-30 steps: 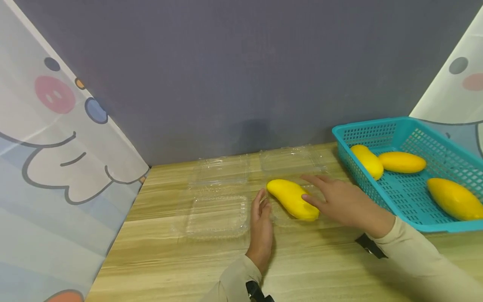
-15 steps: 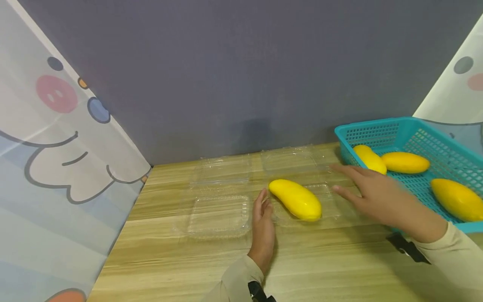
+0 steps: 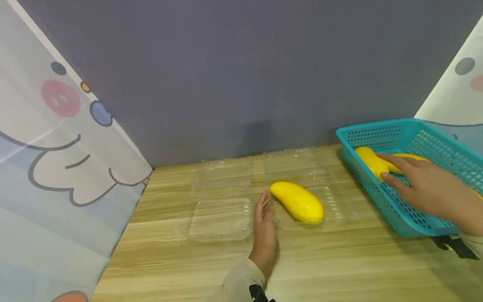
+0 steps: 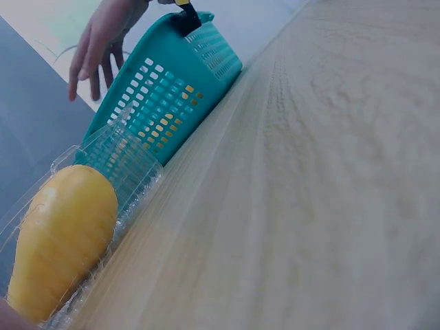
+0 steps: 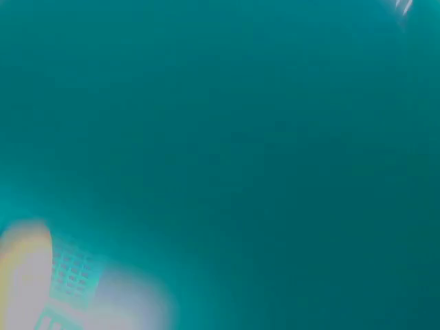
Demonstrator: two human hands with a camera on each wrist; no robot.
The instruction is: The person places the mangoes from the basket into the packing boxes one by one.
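A yellow mango (image 3: 298, 202) lies slanted in the base of the right-hand clear plastic clamshell box (image 3: 332, 203), whose lid is folded back. My left hand (image 3: 265, 237) rests on its edge beside this box, fingers fairly straight, near the mango's narrow end. Over the teal basket (image 3: 377, 205) reaches my right hand (image 3: 434, 191), its fingers and thumb extended and apart. Its fingertips are right by a mango (image 3: 370, 162) at the basket's left side. A second mango (image 3: 415, 157) is partly covered by the hand. The left wrist view shows the boxed mango (image 4: 65, 234) up close.
Another lidded clear box (image 3: 220, 218) lies spread on the left of the wooden table (image 3: 162, 251). A grey wall (image 3: 241, 84) stands behind, with cartoon-print curtains (image 3: 45, 176) at both sides. The basket's teal wall (image 5: 227, 124) fills most of the right wrist view.
My right hand has left the boxed mango and moved right, over the basket to its mangoes. The left hand stays in place beside the box.
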